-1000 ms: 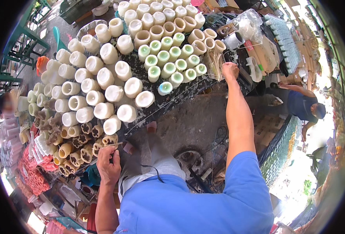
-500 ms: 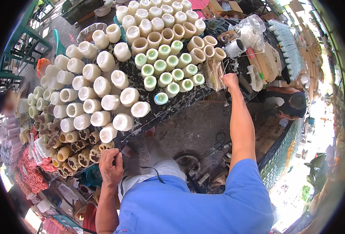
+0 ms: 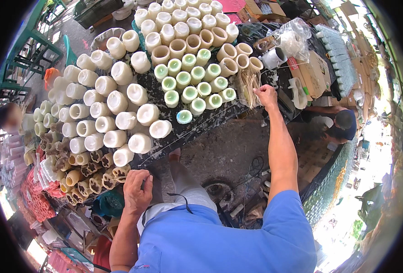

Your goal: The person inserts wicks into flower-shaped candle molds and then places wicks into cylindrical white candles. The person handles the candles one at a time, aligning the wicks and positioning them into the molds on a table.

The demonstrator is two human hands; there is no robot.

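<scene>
My right hand (image 3: 267, 96) reaches out to the table's near right edge, thumb and fingers pinched at a bundle of thin straw-coloured candle wicks (image 3: 248, 86). Its fingertips touch the strands; how many they grip is too small to tell. My left hand (image 3: 137, 191) is held with curled fingers in front of the table's near edge, by the brown hollow candles (image 3: 95, 184). Whatever it holds, if anything, is hidden. Between the hands stand pale green candles (image 3: 189, 94) with wicks, one blue-green candle (image 3: 184, 116) and many white pillar candles (image 3: 140, 143).
Tan hollow candle shells (image 3: 229, 67) stand behind the wicks, beside a metal pitcher (image 3: 274, 58). Cardboard boxes (image 3: 311, 73) and a clear plastic bag (image 3: 294, 38) lie at the right. Another person (image 3: 342, 125) is farther right. A tyre-like ring (image 3: 218, 191) and cables lie on the floor.
My left hand has moved slightly right and up. My right hand has shifted slightly left, its fingers now closer against the wicks. The candles appear a little farther left as the view shifts.
</scene>
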